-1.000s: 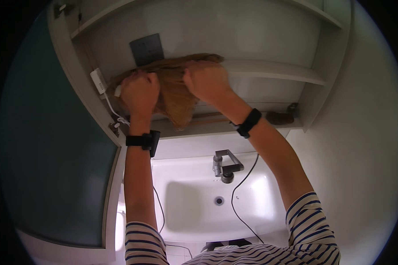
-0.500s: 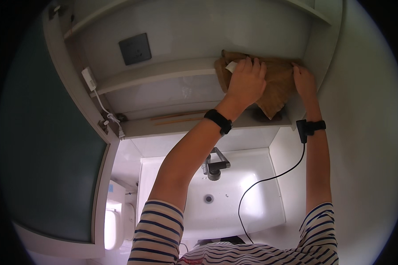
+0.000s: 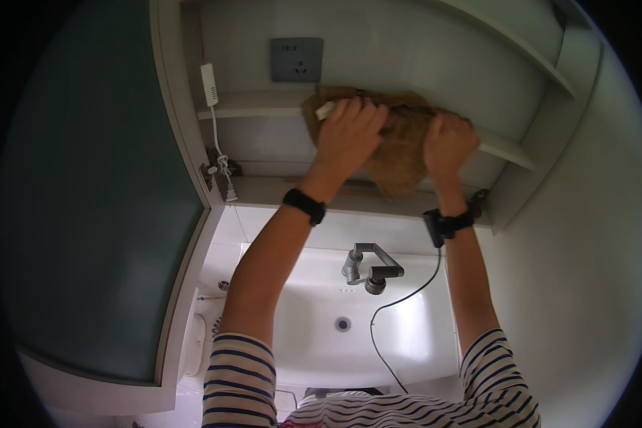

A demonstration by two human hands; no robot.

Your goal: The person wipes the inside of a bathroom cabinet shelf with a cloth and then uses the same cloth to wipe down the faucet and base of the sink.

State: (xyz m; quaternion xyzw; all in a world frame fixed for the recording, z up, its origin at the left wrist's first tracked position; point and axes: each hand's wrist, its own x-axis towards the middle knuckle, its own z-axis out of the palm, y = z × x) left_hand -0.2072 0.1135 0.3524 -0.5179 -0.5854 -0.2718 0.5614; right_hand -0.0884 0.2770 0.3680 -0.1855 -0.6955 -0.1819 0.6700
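A brown cloth (image 3: 399, 160) hangs bunched between my two hands, in front of the middle shelf of an open wall cabinet. My left hand (image 3: 353, 132) is closed on its upper left part, and a small white piece (image 3: 325, 110), perhaps a tag, sticks out beside the fingers. My right hand (image 3: 449, 143) grips the cloth's right side, fingers curled. The lower part of the cloth hangs down to a loose point, slightly blurred. Part of the shelf behind it is hidden.
The cabinet's dark glass door (image 3: 100, 200) stands open at left. A white cord with a plug (image 3: 228, 187) hangs inside the cabinet, near a grey socket plate (image 3: 297, 60). Below are a grey faucet (image 3: 374, 269) and a white sink (image 3: 307, 342). A black cable (image 3: 372, 335) trails from my right wrist.
Both hands and the cloth have moved left along the shelf, away from the cabinet's right wall. My right hand has come closer to my left. The view has also shifted.
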